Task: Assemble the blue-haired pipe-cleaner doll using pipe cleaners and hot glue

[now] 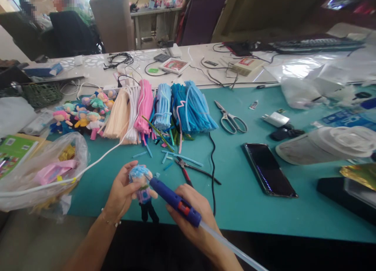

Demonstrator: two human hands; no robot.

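A small pipe-cleaner doll (144, 190) with blue hair and black legs is gripped by its head and body in my left hand (121, 194), near the table's front edge. My right hand (195, 210) is wrapped round a blue hot glue pen (173, 198), with a long translucent glue stick (226, 243) coming out of its back end. The pen's tip is at the right side of the doll's head; whether it touches cannot be made out. Just beyond my hands lie red-handled cutting pliers (184, 170) and short light-blue pipe-cleaner pieces (165, 157).
Bundles of coloured pipe cleaners (143, 106) stand beyond, beside a heap of small dolls (85, 112). Scissors (230, 120), a phone (268, 169) and a lidded cup (323, 143) lie to the right. A plastic bag (79, 149) and a white cable (102, 157) are at left.
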